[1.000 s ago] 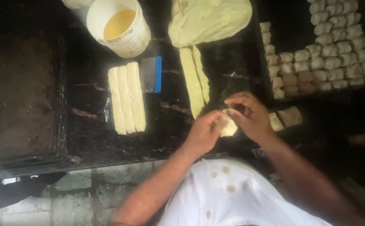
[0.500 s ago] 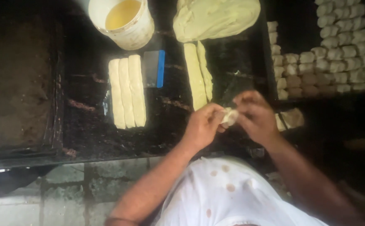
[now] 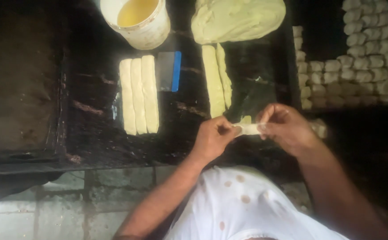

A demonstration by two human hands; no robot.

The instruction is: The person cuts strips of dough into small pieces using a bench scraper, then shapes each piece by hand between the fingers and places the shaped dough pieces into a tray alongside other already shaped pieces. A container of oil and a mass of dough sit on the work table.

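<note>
A small pale piece of dough [image 3: 248, 129] is stretched between my two hands above the dark worktop [image 3: 96, 115]. My left hand [image 3: 214, 138] pinches its left end and my right hand [image 3: 285, 126] pinches its right end. Just beyond my hands lie two long dough strips [image 3: 216, 80] leading up to a big lump of dough [image 3: 238, 18]. Further left, three dough strips [image 3: 139, 95] lie side by side.
A white bucket of yellow oil [image 3: 136, 18] stands at the back. A blue-edged scraper [image 3: 168, 71] lies beside the three strips. Several rows of small shaped dough pieces [image 3: 358, 66] fill a tray on the right. A dark tray [image 3: 16, 75] sits at the left.
My hands have drawn slightly apart, pulling the dough piece out longer between them. The view has shifted a little.
</note>
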